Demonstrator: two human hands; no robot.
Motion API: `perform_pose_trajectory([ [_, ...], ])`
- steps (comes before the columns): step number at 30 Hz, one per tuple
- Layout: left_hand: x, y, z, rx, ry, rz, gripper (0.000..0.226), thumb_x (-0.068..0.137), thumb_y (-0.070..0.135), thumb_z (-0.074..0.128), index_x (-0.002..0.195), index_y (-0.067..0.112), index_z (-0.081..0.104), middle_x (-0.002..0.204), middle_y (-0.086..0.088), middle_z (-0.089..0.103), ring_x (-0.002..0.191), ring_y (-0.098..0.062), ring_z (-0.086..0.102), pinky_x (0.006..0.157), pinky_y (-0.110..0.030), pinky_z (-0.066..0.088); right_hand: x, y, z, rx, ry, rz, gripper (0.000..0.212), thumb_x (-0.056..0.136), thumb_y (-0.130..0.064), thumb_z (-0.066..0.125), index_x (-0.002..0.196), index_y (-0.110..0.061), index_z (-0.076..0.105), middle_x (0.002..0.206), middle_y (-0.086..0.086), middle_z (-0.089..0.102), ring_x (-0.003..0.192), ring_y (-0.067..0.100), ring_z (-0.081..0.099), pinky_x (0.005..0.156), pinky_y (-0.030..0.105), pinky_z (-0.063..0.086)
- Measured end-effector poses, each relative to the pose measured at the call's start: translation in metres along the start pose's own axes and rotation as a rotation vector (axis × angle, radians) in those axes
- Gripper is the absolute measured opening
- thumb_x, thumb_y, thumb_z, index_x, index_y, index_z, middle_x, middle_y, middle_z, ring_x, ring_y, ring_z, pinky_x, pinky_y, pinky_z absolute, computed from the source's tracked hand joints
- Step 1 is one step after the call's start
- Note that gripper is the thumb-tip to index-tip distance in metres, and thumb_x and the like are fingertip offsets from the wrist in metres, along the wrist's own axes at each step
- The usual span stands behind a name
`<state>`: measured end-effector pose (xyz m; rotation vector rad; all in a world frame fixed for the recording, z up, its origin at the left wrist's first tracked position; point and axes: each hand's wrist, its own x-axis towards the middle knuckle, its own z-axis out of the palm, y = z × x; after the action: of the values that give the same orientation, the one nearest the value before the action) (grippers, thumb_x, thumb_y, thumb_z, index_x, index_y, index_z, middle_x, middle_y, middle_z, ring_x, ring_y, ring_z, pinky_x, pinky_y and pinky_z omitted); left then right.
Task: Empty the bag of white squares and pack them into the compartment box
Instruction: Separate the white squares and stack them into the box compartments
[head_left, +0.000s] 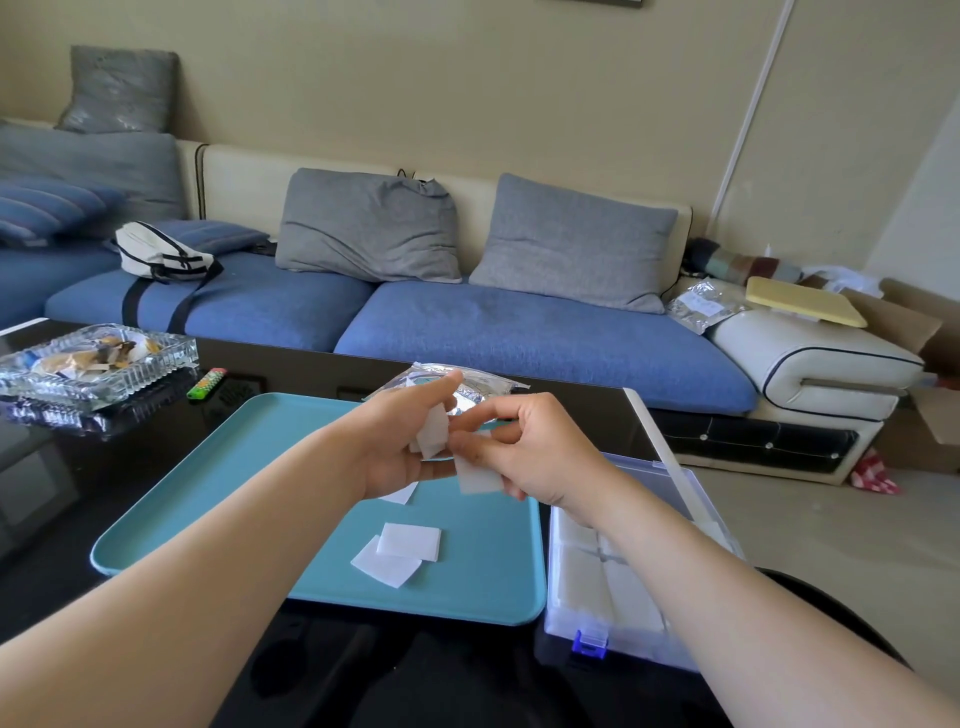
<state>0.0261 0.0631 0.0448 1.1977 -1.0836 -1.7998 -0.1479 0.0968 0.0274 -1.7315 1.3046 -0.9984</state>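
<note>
Head view, and the long sofa (519, 332) fills the back: blue woven seat pads, grey fabric cushions, a smooth cream arm with dark piping. In front of it, the black worktop (78, 483), glossy enough to throw reflections. On it lies a teal tray (218, 499), a matte, shallow rectangle with rounded corners and a raised lip. Just beside the tray's right edge sits the compartment box (561, 639), clear hard plastic with its lid tipped open and a blue latch (589, 644) on the near wall; flat packed squares (582, 582) already fill the compartments in view, partly hidden by the right forearm.

Far left, a heavy ribbed glass ashtray (98, 364). Beyond the tray's far edge, the bag (483, 387), crinkled and silvery, lies flat on the worktop.

Now the hands, both raised above the tray and touching each other. The left hand (400, 441) has its grip closed on a small stack of squares (434, 431), thin, white and soft-looking, between thumb and fingers. The right hand (535, 452) pinches a single square (478, 478) at its edge, grip closed on it.

Two loose squares (408, 540) lie overlapping on the tray's near half, and a third peeks out under the left hand. Smallest of all, a green lighter (208, 383) near the ashtray.
</note>
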Motion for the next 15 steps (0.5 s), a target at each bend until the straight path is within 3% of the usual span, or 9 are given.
perform_pose_trajectory([
  [2, 0.001, 0.000, -0.002, -0.002, -0.007, -0.007, 0.015, 0.103, 0.024, 0.062, 0.108, 0.010, 0.064, 0.099, -0.014, 0.067, 0.090, -0.029, 0.065, 0.088, -0.045, 0.063, 0.003, 0.001, -0.002, 0.122, 0.074, -0.008, 0.014, 0.097, -0.028, 0.077, 0.106, -0.018, 0.076, 0.066, 0.011, 0.064, 0.046, 0.016, 0.045, 0.047, 0.024, 0.039],
  [4, -0.003, 0.002, -0.001, -0.039, -0.013, -0.016, 0.010, 0.100, 0.009, 0.057, 0.108, 0.004, 0.062, 0.092, -0.016, 0.061, 0.075, -0.025, 0.060, 0.063, -0.032, 0.061, 0.007, 0.002, -0.004, 0.263, 0.141, -0.009, 0.015, 0.101, -0.022, 0.071, 0.111, -0.011, 0.073, 0.073, 0.008, 0.066, 0.049, 0.012, 0.047, 0.047, 0.022, 0.040],
  [6, -0.006, 0.002, 0.000, 0.001, -0.031, -0.012, 0.009, 0.100, 0.008, 0.055, 0.103, 0.002, 0.061, 0.083, -0.013, 0.059, 0.067, -0.022, 0.056, 0.058, -0.029, 0.058, 0.008, 0.003, -0.007, 0.327, 0.178, -0.005, 0.015, 0.104, -0.018, 0.067, 0.113, -0.006, 0.070, 0.078, 0.008, 0.069, 0.055, 0.013, 0.051, 0.048, 0.022, 0.041],
  [12, -0.015, 0.004, 0.004, 0.125, -0.235, 0.019, 0.051, 0.094, 0.062, 0.063, 0.117, 0.018, 0.074, 0.101, -0.015, 0.073, 0.084, -0.025, 0.068, 0.072, -0.029, 0.059, 0.005, 0.001, -0.010, 0.273, 0.145, -0.034, 0.011, 0.098, -0.022, 0.075, 0.104, -0.013, 0.078, 0.080, 0.005, 0.074, 0.067, 0.015, 0.062, 0.063, 0.023, 0.052],
  [15, -0.016, 0.003, 0.004, 0.163, -0.286, 0.017, 0.056, 0.091, 0.069, 0.058, 0.121, 0.024, 0.075, 0.101, -0.014, 0.073, 0.086, -0.024, 0.068, 0.069, -0.026, 0.060, 0.005, 0.000, -0.008, 0.268, 0.126, -0.051, 0.013, 0.095, -0.019, 0.078, 0.105, -0.012, 0.080, 0.089, 0.005, 0.080, 0.076, 0.014, 0.071, 0.071, 0.025, 0.057],
])
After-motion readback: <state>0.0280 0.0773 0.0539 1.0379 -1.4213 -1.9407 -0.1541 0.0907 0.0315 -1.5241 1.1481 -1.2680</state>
